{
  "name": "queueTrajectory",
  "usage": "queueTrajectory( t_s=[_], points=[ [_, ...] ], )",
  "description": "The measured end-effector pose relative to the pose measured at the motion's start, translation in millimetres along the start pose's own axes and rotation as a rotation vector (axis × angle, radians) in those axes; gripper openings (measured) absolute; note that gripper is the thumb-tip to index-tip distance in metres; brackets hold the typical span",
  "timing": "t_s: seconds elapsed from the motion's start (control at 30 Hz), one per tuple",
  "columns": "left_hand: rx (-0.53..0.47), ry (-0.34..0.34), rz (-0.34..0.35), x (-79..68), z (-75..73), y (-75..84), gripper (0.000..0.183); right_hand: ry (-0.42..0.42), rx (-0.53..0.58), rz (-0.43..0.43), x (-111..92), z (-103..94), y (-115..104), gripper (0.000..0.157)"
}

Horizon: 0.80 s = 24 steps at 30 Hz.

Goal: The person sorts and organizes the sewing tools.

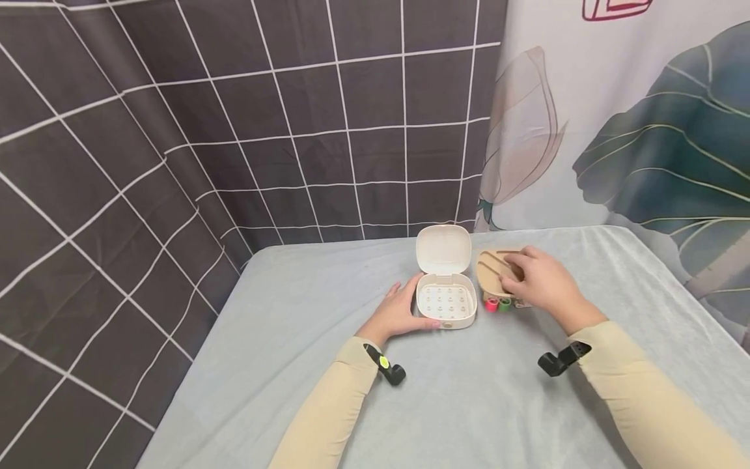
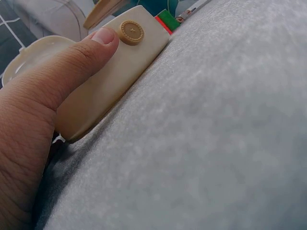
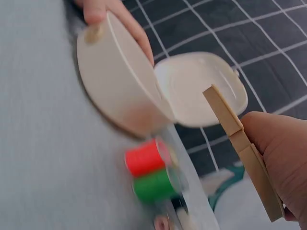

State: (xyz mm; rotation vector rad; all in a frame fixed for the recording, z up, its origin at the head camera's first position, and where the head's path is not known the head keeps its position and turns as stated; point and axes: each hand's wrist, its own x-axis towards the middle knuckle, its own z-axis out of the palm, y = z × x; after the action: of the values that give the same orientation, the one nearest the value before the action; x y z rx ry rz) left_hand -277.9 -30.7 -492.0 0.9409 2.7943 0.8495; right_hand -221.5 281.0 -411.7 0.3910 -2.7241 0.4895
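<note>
A cream plastic box (image 1: 460,323) stands on the cloth with its lid (image 1: 443,249) swung up at the back; small dotted shapes show on its inner floor. My left hand (image 1: 397,311) grips its left side, the thumb lying along the front beside a round tan button (image 2: 131,32). To the right, my right hand (image 1: 546,280) pinches a tan slotted tray (image 1: 489,272), held above the cloth and seen edge-on in the right wrist view. Under the tray's near edge lie a red thread spool (image 3: 146,158) and a green thread spool (image 3: 156,185). The right fingertips are partly hidden.
Pale grey-blue cloth (image 1: 281,326) covers the table. More small items, blurred, lie beside the spools, one a pinkish spool-like piece (image 3: 163,222). Behind hang a dark gridded curtain (image 1: 375,98) and a white leaf-patterned curtain (image 1: 545,195).
</note>
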Motion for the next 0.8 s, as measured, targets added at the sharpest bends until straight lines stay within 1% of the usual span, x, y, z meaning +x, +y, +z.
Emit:
queueTrajectory(
  t_s=[0.33, 0.57, 0.8],
  points=[
    [-0.003, -0.008, -0.004, 0.0, -1.3, 0.4, 0.116, 0.004, -0.058, 0.043, -15.1, -21.3, 40.5, 0.044],
    [-0.005, -0.002, 0.003, -0.1, -1.9, 0.3, 0.116, 0.027, -0.084, 0.053, -25.9, -30.0, 71.2, 0.044],
    [-0.011, 0.007, 0.018, -0.9, -1.3, 0.4, 0.115, -0.001, -0.099, 0.091, -37.7, -37.6, 98.6, 0.044]
  ],
)
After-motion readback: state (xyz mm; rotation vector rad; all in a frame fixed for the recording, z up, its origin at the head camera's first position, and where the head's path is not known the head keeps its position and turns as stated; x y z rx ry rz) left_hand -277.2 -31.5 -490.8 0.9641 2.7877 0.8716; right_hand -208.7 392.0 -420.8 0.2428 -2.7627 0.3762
